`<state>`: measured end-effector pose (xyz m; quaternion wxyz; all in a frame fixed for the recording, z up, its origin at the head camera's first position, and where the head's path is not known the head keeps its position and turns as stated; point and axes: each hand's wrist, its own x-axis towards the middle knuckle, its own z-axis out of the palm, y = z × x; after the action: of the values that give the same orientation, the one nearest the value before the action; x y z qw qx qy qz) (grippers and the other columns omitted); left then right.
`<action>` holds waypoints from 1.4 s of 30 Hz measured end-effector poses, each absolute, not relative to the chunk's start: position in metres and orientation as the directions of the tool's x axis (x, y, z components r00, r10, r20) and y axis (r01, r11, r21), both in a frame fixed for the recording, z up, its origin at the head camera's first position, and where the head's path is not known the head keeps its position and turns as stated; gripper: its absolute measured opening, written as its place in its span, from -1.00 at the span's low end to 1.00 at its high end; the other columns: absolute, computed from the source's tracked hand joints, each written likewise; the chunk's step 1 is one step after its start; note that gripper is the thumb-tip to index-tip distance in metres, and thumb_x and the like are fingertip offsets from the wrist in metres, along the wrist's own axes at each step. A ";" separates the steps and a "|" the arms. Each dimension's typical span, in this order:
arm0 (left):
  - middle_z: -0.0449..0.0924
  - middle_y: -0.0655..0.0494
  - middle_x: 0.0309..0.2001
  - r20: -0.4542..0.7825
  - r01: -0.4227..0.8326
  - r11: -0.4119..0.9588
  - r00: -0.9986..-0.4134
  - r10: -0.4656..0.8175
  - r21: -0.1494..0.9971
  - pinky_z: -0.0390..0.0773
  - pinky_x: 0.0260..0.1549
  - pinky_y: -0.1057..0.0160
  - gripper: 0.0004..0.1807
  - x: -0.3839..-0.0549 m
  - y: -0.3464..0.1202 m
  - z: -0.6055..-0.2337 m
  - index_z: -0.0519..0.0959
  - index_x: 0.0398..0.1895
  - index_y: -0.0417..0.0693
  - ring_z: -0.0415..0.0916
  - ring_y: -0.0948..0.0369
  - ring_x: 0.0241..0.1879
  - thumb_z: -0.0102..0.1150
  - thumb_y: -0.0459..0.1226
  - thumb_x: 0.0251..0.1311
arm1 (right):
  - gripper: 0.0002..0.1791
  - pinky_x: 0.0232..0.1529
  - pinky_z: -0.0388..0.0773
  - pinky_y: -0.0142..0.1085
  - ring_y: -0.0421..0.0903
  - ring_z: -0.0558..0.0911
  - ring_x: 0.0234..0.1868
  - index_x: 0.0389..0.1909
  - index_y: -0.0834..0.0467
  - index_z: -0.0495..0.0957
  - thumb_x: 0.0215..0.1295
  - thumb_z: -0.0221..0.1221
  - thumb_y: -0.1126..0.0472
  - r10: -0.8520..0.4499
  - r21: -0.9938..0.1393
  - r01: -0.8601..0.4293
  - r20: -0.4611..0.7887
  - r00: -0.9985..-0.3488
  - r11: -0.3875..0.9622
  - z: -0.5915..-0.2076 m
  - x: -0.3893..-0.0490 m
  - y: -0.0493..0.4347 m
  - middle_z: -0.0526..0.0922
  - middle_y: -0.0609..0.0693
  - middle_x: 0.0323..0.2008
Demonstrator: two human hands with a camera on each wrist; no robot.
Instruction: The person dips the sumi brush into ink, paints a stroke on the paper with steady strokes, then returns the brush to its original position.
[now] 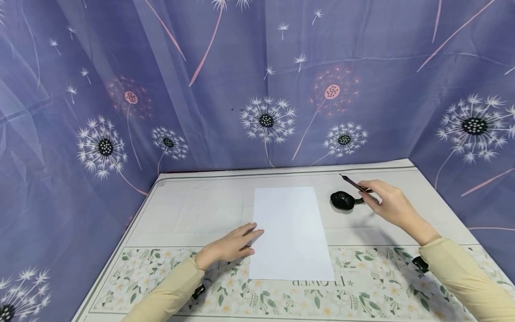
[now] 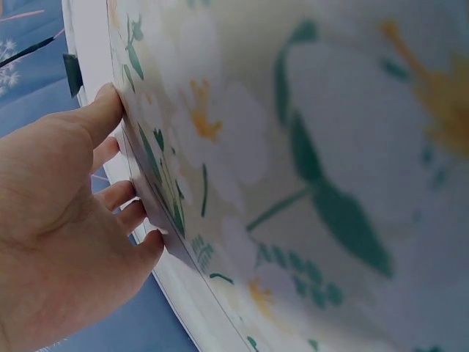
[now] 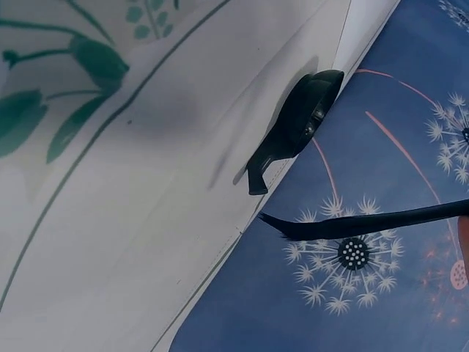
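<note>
My right hand (image 1: 386,201) pinches a dark ink brush (image 1: 351,181) above the table, its bristle tip angled up and to the left. The right wrist view shows the brush (image 3: 366,223) with its black bristles clear of the table. Just beneath and left of that hand sits a small black ink dish (image 1: 342,201) with a short handle. A blank white sheet of paper (image 1: 291,232) lies upright at the table's middle. Over its left edge my left hand (image 1: 231,245) rests with fingers spread. From the left wrist, the hand (image 2: 66,191) has relaxed fingers, holding nothing.
The table is covered by a white cloth (image 1: 201,205) with a floral band (image 1: 169,277) along the near side. Purple dandelion-print curtains (image 1: 225,80) enclose the back and both sides. Dark wrist straps (image 1: 420,264) show under the sleeves.
</note>
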<state>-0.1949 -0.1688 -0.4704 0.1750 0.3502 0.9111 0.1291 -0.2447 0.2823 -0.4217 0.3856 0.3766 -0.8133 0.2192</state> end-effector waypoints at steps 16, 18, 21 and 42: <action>-0.12 -0.18 0.53 -0.232 0.575 0.721 -0.696 0.679 0.387 0.08 0.41 -0.17 -0.33 -0.196 -0.170 -0.470 0.02 0.54 0.00 -0.14 -0.10 0.53 -0.07 -0.09 0.45 | -0.40 0.09 0.33 -0.75 0.00 0.66 -0.42 -0.17 0.36 0.64 0.45 -0.02 -0.14 -0.354 -0.118 -0.803 0.854 -0.382 0.584 -0.425 -0.250 0.284 0.71 0.16 -0.31; -0.12 -0.18 0.53 -0.231 0.575 0.720 -0.696 0.680 0.389 0.08 0.41 -0.18 -0.33 -0.196 -0.170 -0.471 0.02 0.54 -0.01 -0.14 -0.11 0.53 -0.07 -0.09 0.45 | -0.41 0.09 0.33 -0.75 0.00 0.66 -0.43 -0.17 0.36 0.64 0.44 -0.01 -0.14 -0.346 -0.120 -0.803 0.858 -0.380 0.584 -0.425 -0.250 0.284 0.72 0.16 -0.31; -0.12 -0.19 0.53 -0.228 0.578 0.717 -0.693 0.683 0.390 0.09 0.40 -0.18 -0.33 -0.196 -0.170 -0.471 0.02 0.54 -0.01 -0.13 -0.11 0.52 -0.07 -0.09 0.45 | -0.42 0.07 0.35 -0.75 -0.01 0.66 -0.44 -0.18 0.37 0.64 0.44 0.01 -0.13 -0.338 -0.125 -0.802 0.861 -0.380 0.584 -0.426 -0.251 0.284 0.72 0.16 -0.31; -0.14 -0.16 0.54 -0.232 0.579 0.720 -0.694 0.682 0.383 0.07 0.42 -0.16 -0.32 -0.197 -0.171 -0.476 0.00 0.55 0.04 -0.15 -0.09 0.53 -0.08 -0.08 0.45 | -0.59 -0.21 0.54 -0.64 -0.55 0.57 -0.22 -0.20 0.39 0.62 0.38 0.10 0.05 -0.320 -0.166 -0.802 0.856 -0.405 0.573 -0.420 -0.248 0.286 0.71 0.18 -0.36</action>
<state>-0.1966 -0.1713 -0.4761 0.1813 0.3465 0.9094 0.1417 -0.2477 0.2856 -0.4198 0.4121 0.3571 -0.7854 0.2928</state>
